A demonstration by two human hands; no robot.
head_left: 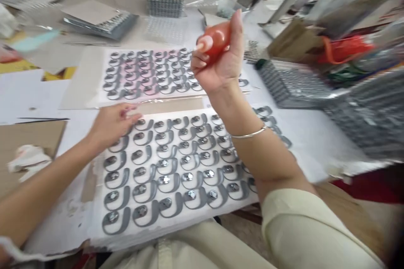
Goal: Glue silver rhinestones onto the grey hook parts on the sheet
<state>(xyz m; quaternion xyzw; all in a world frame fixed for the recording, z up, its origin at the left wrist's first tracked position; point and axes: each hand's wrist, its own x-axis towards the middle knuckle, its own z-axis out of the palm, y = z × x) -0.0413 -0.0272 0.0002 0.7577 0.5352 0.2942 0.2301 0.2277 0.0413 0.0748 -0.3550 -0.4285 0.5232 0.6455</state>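
Note:
My right hand (221, 61) is raised above the table with its fingers wrapped round a small orange-red bottle (217, 40). My left hand (112, 124) rests on the top left corner of the near sheet (170, 168), which carries rows of grey hook-shaped pieces with shiny round centres. Its fingertips are curled together at one of those pieces; whether they hold anything is hidden. A second sheet of the same pieces (148, 73) lies farther back, under my raised right hand.
Stacks of filled sheets stand at the back (164, 2) and back left (101, 21). Grey stacked trays (293, 84) and a blurred heap of bags fill the right side. Brown cardboard with crumpled tissue (27, 157) lies at the left.

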